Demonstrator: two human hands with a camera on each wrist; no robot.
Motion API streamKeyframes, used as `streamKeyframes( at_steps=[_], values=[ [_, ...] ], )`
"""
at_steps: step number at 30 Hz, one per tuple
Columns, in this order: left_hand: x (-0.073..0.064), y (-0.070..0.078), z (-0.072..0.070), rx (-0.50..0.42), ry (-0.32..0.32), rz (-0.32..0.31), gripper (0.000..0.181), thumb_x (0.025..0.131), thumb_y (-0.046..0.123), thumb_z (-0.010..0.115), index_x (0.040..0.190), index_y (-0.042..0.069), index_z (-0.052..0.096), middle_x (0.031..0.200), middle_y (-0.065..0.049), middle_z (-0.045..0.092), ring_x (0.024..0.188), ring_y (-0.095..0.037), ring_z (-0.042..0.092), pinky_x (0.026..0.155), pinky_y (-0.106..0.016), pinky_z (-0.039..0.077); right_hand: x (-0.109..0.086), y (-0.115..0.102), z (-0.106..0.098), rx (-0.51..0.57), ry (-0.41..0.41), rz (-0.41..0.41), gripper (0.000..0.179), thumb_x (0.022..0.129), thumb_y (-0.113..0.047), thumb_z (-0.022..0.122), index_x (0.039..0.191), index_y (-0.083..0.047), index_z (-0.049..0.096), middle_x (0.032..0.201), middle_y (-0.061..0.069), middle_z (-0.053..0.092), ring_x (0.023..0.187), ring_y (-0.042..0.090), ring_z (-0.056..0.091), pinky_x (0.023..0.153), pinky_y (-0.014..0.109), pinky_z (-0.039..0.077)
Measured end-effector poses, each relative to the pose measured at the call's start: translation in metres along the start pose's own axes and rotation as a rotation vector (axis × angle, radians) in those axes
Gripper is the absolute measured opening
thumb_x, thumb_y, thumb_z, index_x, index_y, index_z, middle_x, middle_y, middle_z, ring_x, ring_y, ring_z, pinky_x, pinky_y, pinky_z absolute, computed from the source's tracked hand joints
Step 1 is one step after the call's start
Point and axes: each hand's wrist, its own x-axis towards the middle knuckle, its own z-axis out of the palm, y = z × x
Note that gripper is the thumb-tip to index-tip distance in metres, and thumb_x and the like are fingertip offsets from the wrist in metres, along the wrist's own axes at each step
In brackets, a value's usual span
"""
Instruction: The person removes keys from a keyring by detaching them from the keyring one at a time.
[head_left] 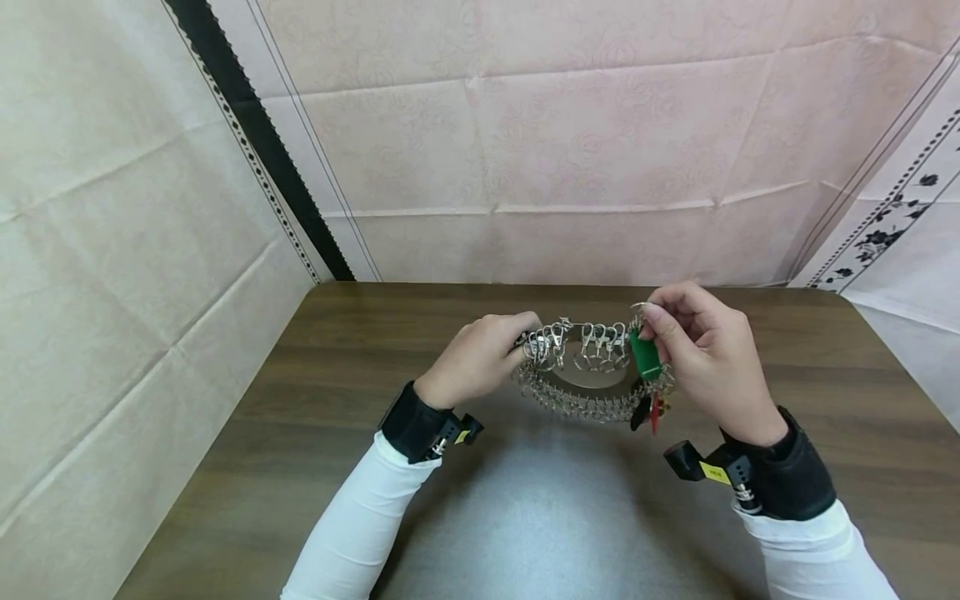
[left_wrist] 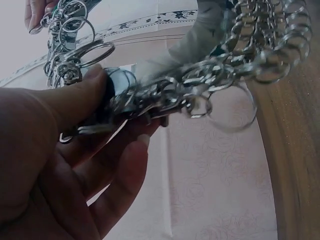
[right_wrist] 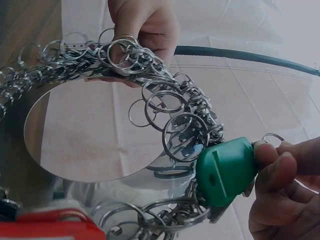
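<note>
A round hoop hung all about with metal key rings and clasps [head_left: 577, 406] is held up over the table, tilted. On its left side my left hand [head_left: 487, 354] grips it, thumb on the near face among the rings and fingers behind, as the left wrist view shows. My right hand [head_left: 705, 358], at the hoop's right side, pinches a small metal ring by a green plastic fob [right_wrist: 225, 172] between thumb and fingertips. The fob overlaps the row of key rings [right_wrist: 185, 137]. Below it hang a red fob [head_left: 655, 414] and a black one [head_left: 641, 412].
The brown wooden table [head_left: 300, 500] has its far edge just beyond both hands. A pale patterned cloth [head_left: 600, 150] hangs behind it, with another cloth [head_left: 150, 250] at the left. Both wrists wear black straps [head_left: 795, 475] with small cameras.
</note>
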Motion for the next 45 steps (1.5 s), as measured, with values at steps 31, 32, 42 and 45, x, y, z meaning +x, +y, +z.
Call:
streamKeyframes(
  at_steps=[31, 32, 42, 45],
  values=[
    [-0.007, -0.001, -0.002, -0.079, -0.388, 0.041, 0.039, 0.096, 0.007, 0.064, 0.135, 0.01, 0.059, 0.123, 0.0, 0.068, 0.103, -0.013, 0.063, 0.092, -0.027, 0.052, -0.006, -0.004, 0.008, 0.017, -0.084, -0.015, 0.009, 0.097, 0.008, 0.059, 0.1, 0.0, 0.064, 0.077, 0.0, 0.058, 0.058, 0.01, 0.047, 0.051, 0.02, 0.043],
    [-0.008, -0.001, -0.004, -0.081, -0.402, 0.051, 0.042, 0.096, 0.007, 0.063, 0.137, 0.009, 0.057, 0.128, -0.002, 0.066, 0.11, -0.013, 0.063, 0.097, -0.029, 0.051, -0.005, -0.004, 0.008, 0.019, -0.086, -0.015, 0.009, 0.097, 0.008, 0.059, 0.1, 0.0, 0.064, 0.077, 0.0, 0.058, 0.058, 0.01, 0.047, 0.05, 0.02, 0.043],
    [-0.012, 0.007, -0.013, 0.016, -0.196, 0.038, 0.022, 0.096, 0.008, 0.054, 0.111, 0.017, 0.067, 0.099, 0.006, 0.067, 0.081, -0.006, 0.059, 0.072, -0.027, 0.05, -0.006, -0.005, 0.012, 0.021, -0.125, -0.003, 0.009, 0.097, 0.006, 0.061, 0.102, 0.0, 0.064, 0.078, 0.001, 0.058, 0.059, 0.011, 0.05, 0.051, 0.019, 0.045],
    [-0.012, 0.01, -0.013, 0.034, -0.036, 0.033, 0.02, 0.098, 0.011, 0.055, 0.108, 0.02, 0.07, 0.099, 0.01, 0.071, 0.083, -0.001, 0.061, 0.075, -0.025, 0.053, -0.007, -0.005, 0.015, 0.022, -0.136, 0.003, 0.008, 0.097, 0.005, 0.061, 0.101, -0.001, 0.064, 0.078, 0.002, 0.059, 0.059, 0.011, 0.05, 0.051, 0.019, 0.045]
  ],
)
